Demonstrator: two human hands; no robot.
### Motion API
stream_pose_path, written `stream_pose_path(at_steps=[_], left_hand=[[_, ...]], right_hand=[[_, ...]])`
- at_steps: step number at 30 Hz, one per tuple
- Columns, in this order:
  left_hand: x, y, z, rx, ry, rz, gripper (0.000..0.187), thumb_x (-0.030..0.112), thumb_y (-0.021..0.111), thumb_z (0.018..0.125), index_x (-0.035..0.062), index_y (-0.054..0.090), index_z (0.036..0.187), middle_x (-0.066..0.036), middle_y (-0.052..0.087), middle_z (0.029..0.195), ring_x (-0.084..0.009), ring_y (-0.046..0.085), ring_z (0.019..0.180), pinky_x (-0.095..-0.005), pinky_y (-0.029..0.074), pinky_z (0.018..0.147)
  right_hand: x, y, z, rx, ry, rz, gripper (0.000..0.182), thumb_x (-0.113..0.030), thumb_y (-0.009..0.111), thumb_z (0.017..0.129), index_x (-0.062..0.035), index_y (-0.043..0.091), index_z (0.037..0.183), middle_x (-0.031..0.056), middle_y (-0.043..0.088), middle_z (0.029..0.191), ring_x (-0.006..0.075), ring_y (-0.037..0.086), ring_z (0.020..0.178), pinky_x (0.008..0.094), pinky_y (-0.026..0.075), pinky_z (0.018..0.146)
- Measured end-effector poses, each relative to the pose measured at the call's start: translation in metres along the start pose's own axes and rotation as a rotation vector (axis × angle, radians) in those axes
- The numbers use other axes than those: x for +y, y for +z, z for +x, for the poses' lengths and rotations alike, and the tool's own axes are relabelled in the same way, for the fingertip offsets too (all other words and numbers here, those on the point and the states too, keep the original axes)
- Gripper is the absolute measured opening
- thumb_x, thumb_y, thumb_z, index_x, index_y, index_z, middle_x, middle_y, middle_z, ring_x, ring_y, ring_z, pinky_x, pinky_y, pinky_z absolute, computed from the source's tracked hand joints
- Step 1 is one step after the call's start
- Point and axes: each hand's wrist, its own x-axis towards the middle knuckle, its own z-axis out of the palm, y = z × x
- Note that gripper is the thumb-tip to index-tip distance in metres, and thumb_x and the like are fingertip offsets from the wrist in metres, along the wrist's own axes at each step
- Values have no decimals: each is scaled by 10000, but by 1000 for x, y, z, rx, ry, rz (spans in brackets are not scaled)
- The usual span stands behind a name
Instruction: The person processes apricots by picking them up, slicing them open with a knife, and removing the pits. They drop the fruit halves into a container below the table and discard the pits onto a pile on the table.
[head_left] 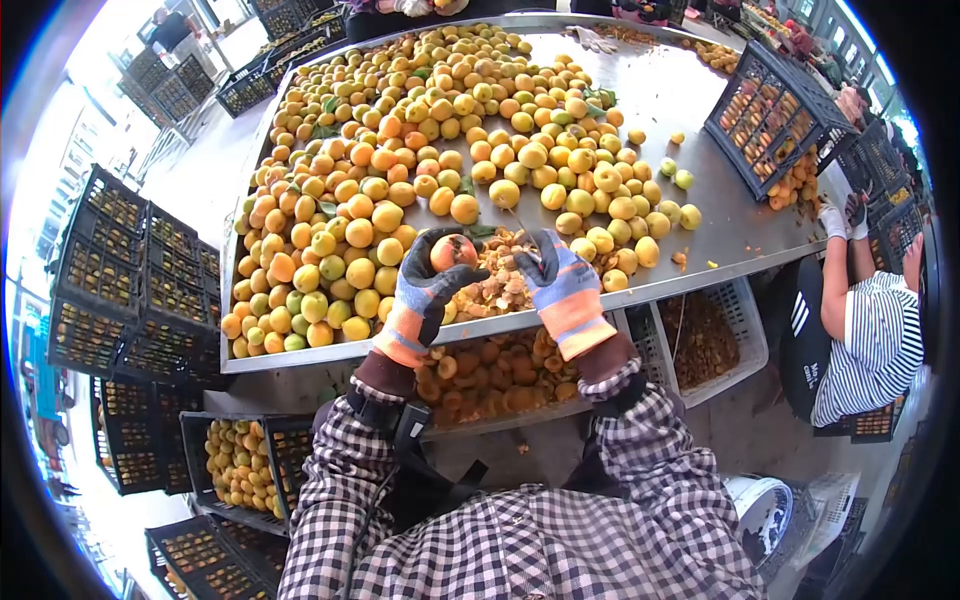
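My left hand [420,295], in an orange and blue glove with dark fingers, is closed around an apricot [453,252] that has a reddish, dark-marked face. Just to its right, my right hand [565,285], gloved alike, has its fingers pinched together; what they hold, if anything, is too small to tell. Between and below the hands lies a heap of cut apricot pieces [497,285] at the table's front edge. Many whole yellow-orange apricots [360,232] cover the metal table [690,130] beyond the hands.
Under the table edge sit a crate of apricot halves [490,385] and a white crate [750,340] of scraps. A tilted black crate [770,120] spills fruit at right, beside a person in a striped shirt [880,330]. Stacked black crates [130,270] and a fruit-filled crate [240,465] stand left.
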Motion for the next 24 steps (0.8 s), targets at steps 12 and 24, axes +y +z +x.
stream_pose_path(at_steps=[12,24], left_hand=[[12,-10,-2,-158,36,53,696,10,809,672,25,524,1306,-50,598,1167,-151,573,1078,-299,484,932],[15,-18,1,-275,189,386,630,46,818,683,22,560,1257,-57,618,1153,-162,580,1073,-306,469,958]], right_hand=[[-8,-5,-21,-276,-135,335,261,-217,683,865,-67,634,1074,156,692,885,316,675,820,358,533,673],[7,12,-31,-456,-68,396,215,-102,651,867,-5,618,1056,139,690,951,261,656,885,334,515,748]])
